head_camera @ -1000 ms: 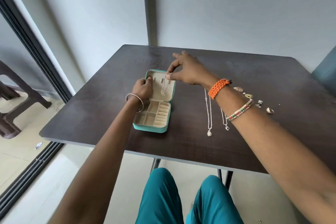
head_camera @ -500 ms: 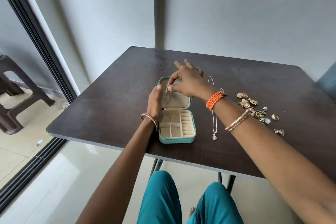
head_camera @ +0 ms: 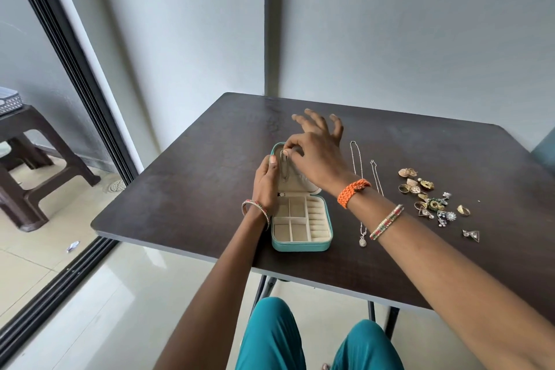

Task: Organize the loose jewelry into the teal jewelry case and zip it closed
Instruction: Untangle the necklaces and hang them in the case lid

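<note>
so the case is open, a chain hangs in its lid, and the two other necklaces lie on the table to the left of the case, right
Not quite. In the head view the two loose necklaces lie on the table to the right of the teal case, between it and the pile of earrings and rings. The rest holds: the case is open and a chain hangs in its lid.

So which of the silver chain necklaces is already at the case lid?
The thin silver chain pinched by the right hand against the lid; the other two lie on the table.
</note>
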### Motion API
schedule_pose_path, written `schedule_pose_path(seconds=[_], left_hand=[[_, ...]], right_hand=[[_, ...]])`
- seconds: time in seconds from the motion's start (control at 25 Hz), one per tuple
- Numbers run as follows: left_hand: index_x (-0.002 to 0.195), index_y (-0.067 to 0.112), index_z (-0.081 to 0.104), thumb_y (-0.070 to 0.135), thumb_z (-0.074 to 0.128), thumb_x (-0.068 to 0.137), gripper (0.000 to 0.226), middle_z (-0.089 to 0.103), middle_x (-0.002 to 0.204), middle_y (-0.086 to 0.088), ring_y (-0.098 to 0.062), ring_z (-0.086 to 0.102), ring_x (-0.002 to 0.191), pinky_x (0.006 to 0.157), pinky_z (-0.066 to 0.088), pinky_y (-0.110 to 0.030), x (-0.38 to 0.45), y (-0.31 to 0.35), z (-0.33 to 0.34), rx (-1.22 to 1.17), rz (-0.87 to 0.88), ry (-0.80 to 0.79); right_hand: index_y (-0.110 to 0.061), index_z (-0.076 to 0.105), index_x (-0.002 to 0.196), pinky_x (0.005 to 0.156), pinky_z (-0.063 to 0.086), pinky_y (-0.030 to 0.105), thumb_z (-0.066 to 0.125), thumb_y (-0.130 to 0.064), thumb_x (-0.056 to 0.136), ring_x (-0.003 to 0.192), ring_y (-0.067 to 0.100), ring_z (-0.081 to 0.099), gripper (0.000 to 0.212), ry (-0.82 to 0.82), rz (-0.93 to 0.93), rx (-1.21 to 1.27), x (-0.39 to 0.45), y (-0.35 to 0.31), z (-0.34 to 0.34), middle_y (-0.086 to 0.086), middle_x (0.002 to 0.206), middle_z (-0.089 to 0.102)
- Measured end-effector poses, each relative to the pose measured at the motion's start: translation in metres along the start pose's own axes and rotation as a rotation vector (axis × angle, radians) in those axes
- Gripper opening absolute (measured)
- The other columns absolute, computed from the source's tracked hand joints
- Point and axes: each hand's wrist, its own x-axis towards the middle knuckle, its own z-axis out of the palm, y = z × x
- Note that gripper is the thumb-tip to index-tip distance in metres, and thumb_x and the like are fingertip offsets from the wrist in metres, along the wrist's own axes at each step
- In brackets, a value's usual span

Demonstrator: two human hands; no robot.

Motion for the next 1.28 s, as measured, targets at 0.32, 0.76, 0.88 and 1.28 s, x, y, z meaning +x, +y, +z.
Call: schedule_pose_path(seconds=[0.32,0.76,0.88,1.28], left_hand=[[0.086,0.019,0.057,0.04,0.039,0.088,0.028,0.053,0.087,-0.011,-0.024,0.046,0.085,0.077,0.04,-0.042,0.0,-0.002,0.001,0.006,0.024,-0.026],[0.086,0.02,0.058,0.04,0.04,0.087,0.027,0.054,0.086,-0.012,-0.025,0.047,0.083,0.075,0.041,-0.042,-0.002,0.0,0.002,0.014,0.04,-0.018],[0.084,0.022,0.058,0.04,0.039,0.088,0.027,0.053,0.085,-0.012,-0.025,0.046,0.081,0.074,0.041,-0.042,-0.002,-0.001,0.001,0.035,0.045,-0.01],[0.085,0.023,0.057,0.04,0.038,0.088,0.025,0.052,0.089,-0.012,-0.023,0.046,0.083,0.074,0.041,-0.04,-0.003,0.0,0.002,0.052,0.077,-0.004]], right_hand=[[-0.024,0.074,0.076,0.108,0.005,0.051,0.068,-0.023,0.08,0.13,0.026,0.042,0.008,0.096,0.001,-0.195,-0.004,-0.007,0.005,0.006,0.135,0.055],[-0.021,0.071,0.068,0.103,0.018,0.053,0.081,-0.017,0.066,0.114,0.027,0.054,0.01,0.244,-0.002,-0.325,-0.01,-0.014,0.007,0.005,0.11,0.065],[-0.02,0.067,0.074,0.104,0.019,0.053,0.081,-0.011,0.063,0.114,0.026,0.054,0.02,0.274,-0.015,-0.347,-0.012,-0.016,0.007,0.003,0.104,0.064],[-0.018,0.063,0.078,0.104,0.017,0.051,0.08,-0.014,0.069,0.108,0.026,0.053,0.019,0.185,-0.011,-0.19,-0.01,-0.008,0.003,0.003,0.097,0.061]])
